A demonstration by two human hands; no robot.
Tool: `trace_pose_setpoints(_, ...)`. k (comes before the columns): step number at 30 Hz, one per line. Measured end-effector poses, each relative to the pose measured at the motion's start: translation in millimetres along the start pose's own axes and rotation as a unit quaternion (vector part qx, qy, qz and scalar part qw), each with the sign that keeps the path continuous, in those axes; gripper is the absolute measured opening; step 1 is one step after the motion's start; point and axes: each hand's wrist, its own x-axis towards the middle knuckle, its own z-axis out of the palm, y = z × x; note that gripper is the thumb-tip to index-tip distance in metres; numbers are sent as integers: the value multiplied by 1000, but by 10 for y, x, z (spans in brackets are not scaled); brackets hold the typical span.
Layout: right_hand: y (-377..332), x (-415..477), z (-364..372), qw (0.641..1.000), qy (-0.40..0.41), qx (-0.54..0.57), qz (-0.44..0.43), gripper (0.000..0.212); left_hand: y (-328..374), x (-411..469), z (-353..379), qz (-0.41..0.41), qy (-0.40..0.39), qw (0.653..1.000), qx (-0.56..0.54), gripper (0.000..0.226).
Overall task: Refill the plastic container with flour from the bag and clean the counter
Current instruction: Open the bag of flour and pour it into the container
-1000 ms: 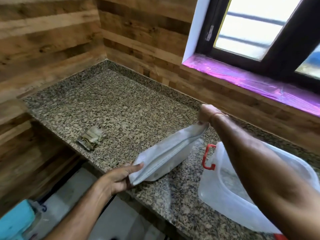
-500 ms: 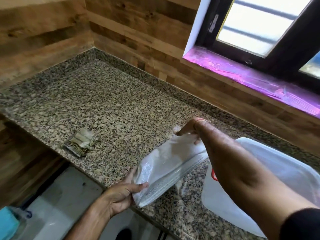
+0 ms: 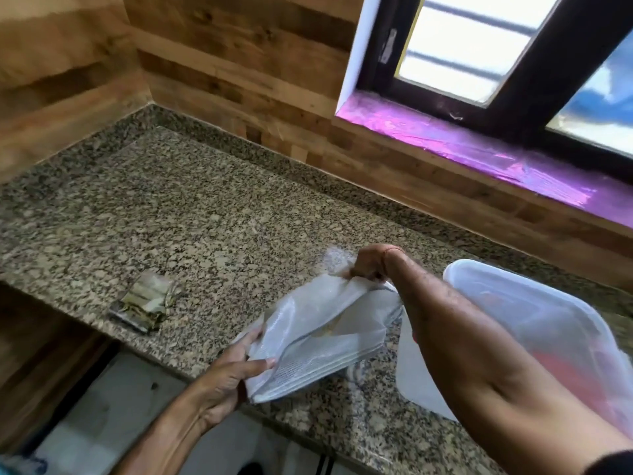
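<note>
A white woven flour bag (image 3: pixel 318 334) lies slack and crumpled over the granite counter (image 3: pixel 205 228) near its front edge. My left hand (image 3: pixel 233 375) pinches the bag's near corner with thumb on top. My right hand (image 3: pixel 368 265) grips the bag's far end in a curled fist. A translucent plastic container (image 3: pixel 534 323) with its lid on stands at the right, partly hidden behind my right forearm. A faint white dusting (image 3: pixel 334 257) of flour shows on the counter just beyond my right hand.
A small folded packet (image 3: pixel 144 303) lies on the counter to the left, near the front edge. Wood-panelled walls close the corner at left and back. A window with a purple sill (image 3: pixel 479 156) sits above the back right. Floor shows below the counter edge.
The bag has gone from stretched taut to crumpled, with my right hand lowering and bunching its far end. The container's lid now shows closed; its red handle is hidden.
</note>
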Motion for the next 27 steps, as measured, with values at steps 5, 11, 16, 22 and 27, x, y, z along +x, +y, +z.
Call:
trace_pose_setpoints(5,96,-500,-552,984,142,98,-37,34,527,-23,228,59,-33,997,44,127)
trace_pose_setpoints(11,740,-1509,-1250,916,289,260,-98,41,1246,143,951,141,-89,985,52,119)
trace_pose_setpoints(16,1384,-2086,-1326,849,351,367,-144,40,1528,312,1801,71,-188,977,-71,68)
trace_pose_setpoints(22,2262,-2208,-910,786,384,455,-168,45,1002,757,2479,117,-69,990,42,77)
trace_pose_setpoints(27,2857,-2107,-409,725,401,534,-165,37,509,812,2764,237,-34,934,264,135)
